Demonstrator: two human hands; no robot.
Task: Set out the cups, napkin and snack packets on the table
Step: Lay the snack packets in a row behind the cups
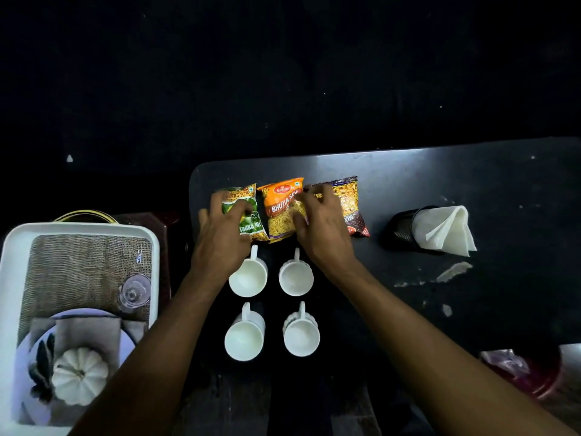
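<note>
Three snack packets lie side by side on the dark table (440, 184): a green one (251, 221), an orange one (278, 212) and a dark maroon one (350, 202). My left hand (220, 234) rests on the green packet with fingers curled over it. My right hand (320, 228) lies across the orange and maroon packets, fingertips pinching the orange packet's right edge. Several white cups stand in two rows just below the packets, such as the upper-left cup (248, 275) and the lower-right cup (301, 336). A white napkin (443, 228) sticks out of a black mesh holder (401, 228) lying on its side at the right.
A white tray (9, 278) at the left holds burlap cloth, a clear glass (135, 292), a plate with folded grey napkin and a small white pumpkin (78, 376). A red object with plastic wrap (518, 369) sits at the lower right. White scuffs mark the table.
</note>
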